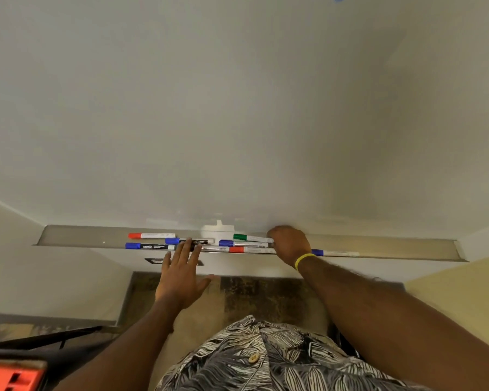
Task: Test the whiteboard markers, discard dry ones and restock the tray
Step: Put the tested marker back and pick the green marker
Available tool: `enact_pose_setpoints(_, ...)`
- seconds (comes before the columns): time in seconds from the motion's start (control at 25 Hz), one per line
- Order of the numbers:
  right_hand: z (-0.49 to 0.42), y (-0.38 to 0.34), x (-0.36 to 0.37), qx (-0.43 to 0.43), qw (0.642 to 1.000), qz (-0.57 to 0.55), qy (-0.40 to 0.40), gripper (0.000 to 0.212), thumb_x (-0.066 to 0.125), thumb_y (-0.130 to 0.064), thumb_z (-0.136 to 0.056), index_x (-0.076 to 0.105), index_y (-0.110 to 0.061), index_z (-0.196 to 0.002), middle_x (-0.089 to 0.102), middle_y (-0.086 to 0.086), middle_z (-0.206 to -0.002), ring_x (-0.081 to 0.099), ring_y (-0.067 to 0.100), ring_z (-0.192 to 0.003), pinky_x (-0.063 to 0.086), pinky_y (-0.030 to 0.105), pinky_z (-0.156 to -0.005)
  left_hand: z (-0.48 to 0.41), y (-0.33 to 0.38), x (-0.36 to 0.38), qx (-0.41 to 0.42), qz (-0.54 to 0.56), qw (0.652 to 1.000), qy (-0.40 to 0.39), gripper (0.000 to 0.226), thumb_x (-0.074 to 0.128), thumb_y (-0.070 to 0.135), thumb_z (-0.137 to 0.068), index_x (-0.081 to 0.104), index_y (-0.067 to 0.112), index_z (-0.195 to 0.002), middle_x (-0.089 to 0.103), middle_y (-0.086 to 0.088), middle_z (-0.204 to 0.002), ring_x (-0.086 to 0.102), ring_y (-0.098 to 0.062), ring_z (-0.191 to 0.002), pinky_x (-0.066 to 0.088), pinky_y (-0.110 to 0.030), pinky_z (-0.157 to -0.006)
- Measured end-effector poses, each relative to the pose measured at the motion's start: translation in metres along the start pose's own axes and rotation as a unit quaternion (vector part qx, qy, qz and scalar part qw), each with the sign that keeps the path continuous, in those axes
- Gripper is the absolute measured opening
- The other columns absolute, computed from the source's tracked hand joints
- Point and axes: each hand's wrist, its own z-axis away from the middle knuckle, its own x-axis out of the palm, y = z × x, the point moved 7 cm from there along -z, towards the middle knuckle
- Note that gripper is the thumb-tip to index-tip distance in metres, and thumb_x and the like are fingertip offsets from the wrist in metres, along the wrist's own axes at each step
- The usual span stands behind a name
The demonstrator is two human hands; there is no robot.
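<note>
Green-capped marker (253, 237) seemingly gripped by curled right hand (290, 244); open left hand (181, 275) beside tray (82, 237).

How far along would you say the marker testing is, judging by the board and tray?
Nothing looks done: the white whiteboard shows no test strokes ahead. In hand: the right hand rests over the green-capped marker end in the grey metal tray; the left hand hovers open near the capped blue markers. Testing, discarding and restocking all remain.
</note>
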Motion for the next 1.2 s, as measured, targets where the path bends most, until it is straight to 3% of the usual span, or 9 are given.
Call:
enact_pose_setpoints(0.32, -0.004, -0.005, -0.003, 0.008, 0.999, 0.019, 0.03, 0.015, 0.056, -0.029, -0.096, 0.069, -0.024, -0.099, 0.068, -0.001, -0.101, 0.065, 0.021, -0.089, 0.049, 0.03, -0.071, -0.014, -0.007, -0.018, 0.032, 0.038, 0.999, 0.012, 0.079, 0.034, 0.069, -0.094, 0.013, 0.027, -0.157, 0.006, -0.002, -0.167, 0.0, -0.022, -0.154, 0.001, -0.047, -0.122)
enact_pose_setpoints(0.56, 0.008, -0.016, -0.027, -0.081, 0.993, -0.013, 0.089, 0.024, 0.057, -0.027, -0.096, 0.069, -0.024, -0.117, 0.067, -0.002, -0.112, 0.064, 0.021, -0.095, 0.049, 0.031, -0.078, -0.032, 0.043, -0.049, 0.123, 0.136, 0.982, 0.052, 0.063, 0.047, 0.054, -0.097, 0.036, 0.021, -0.15, 0.038, -0.002, -0.156, 0.035, -0.022, -0.143, 0.028, -0.043, -0.118)
enact_pose_setpoints(0.72, 0.029, -0.026, -0.028, -0.117, 0.988, -0.028, 0.096, 0.027, 0.058, -0.024, -0.097, 0.067, -0.021, -0.123, 0.067, -0.001, -0.115, 0.064, 0.022, -0.095, 0.051, 0.033, -0.078, -0.034, 0.09, -0.058, 0.223, 0.148, 0.963, 0.001, 0.043, 0.044, 0.04, -0.103, 0.047, 0.022, -0.142, 0.055, -0.003, -0.139, 0.054, -0.02, -0.121, 0.044, -0.034, -0.101)
enact_pose_setpoints(0.84, 0.05, -0.013, -0.025, -0.062, 0.983, -0.123, 0.121, 0.031, 0.064, -0.028, -0.094, 0.065, -0.02, -0.124, 0.067, 0.0, -0.113, 0.063, 0.021, -0.097, 0.052, 0.032, -0.082, -0.031, 0.108, -0.051, 0.231, 0.162, 0.957, -0.062, 0.035, 0.038, 0.028, -0.106, 0.049, 0.019, -0.139, 0.058, -0.005, -0.133, 0.057, -0.021, -0.113, 0.045, -0.032, -0.094)
enact_pose_setpoints(0.92, 0.067, 0.005, -0.022, 0.056, 0.939, -0.307, 0.144, 0.046, 0.075, -0.037, -0.085, 0.06, -0.021, -0.125, 0.064, -0.003, -0.106, 0.061, 0.015, -0.09, 0.053, 0.029, -0.08, -0.028, 0.116, -0.051, 0.226, 0.19, 0.953, -0.067, 0.032, 0.038, 0.024, -0.106, 0.048, 0.017, -0.136, 0.059, -0.007, -0.127, 0.058, -0.018, -0.102, 0.047, -0.029, -0.086)
enact_pose_setpoints(0.96, 0.074, 0.011, -0.016, 0.126, 0.895, -0.406, 0.139, 0.053, 0.079, -0.046, -0.079, 0.059, -0.02, -0.121, 0.062, -0.003, -0.1, 0.06, 0.013, -0.083, 0.054, 0.03, -0.075, -0.025, 0.12, -0.052, 0.227, 0.201, 0.951, -0.066, 0.03, 0.038, 0.024, -0.106, 0.047, 0.017, -0.134, 0.06, -0.007, -0.123, 0.057, -0.015, -0.093, 0.046, -0.026, -0.078)
enact_pose_setpoints(1.04, 0.084, 0.005, 0.007, 0.217, 0.77, -0.596, 0.069, 0.064, 0.073, -0.066, -0.07, 0.066, -0.013, -0.106, 0.062, 0.001, -0.082, 0.055, 0.012, -0.063, 0.051, 0.033, -0.061, -0.02, 0.13, -0.053, 0.235, 0.211, 0.946, -0.068, 0.028, 0.037, 0.026, -0.107, 0.045, 0.02, -0.133, 0.062, -0.006, -0.119, 0.054, -0.01, -0.084, 0.04, -0.021, -0.07)
enact_pose_setpoints(1.12, 0.093, -0.016, 0.029, 0.24, 0.656, -0.716, -0.009, 0.057, 0.062, -0.066, -0.082, 0.071, -0.011, -0.095, 0.059, 0.004, -0.067, 0.046, 0.013, -0.051, 0.039, 0.029, -0.049, -0.014, 0.141, -0.053, 0.25, 0.199, 0.945, -0.072, 0.031, 0.037, 0.031, -0.106, 0.043, 0.022, -0.135, 0.063, -0.005, -0.124, 0.058, -0.012, -0.092, 0.044, -0.021, -0.078)
enact_pose_setpoints(1.2, 0.097, -0.027, 0.034, 0.244, 0.609, -0.754, -0.028, 0.044, 0.054, -0.054, -0.095, 0.071, -0.014, -0.087, 0.058, 0.004, -0.061, 0.042, 0.013, -0.047, 0.031, 0.024, -0.046, -0.01, 0.15, -0.053, 0.273, 0.174, 0.944, -0.063, 0.034, 0.037, 0.036, -0.106, 0.044, 0.024, -0.137, 0.064, -0.003, -0.129, 0.062, -0.02, -0.105, 0.045, -0.025, -0.084)
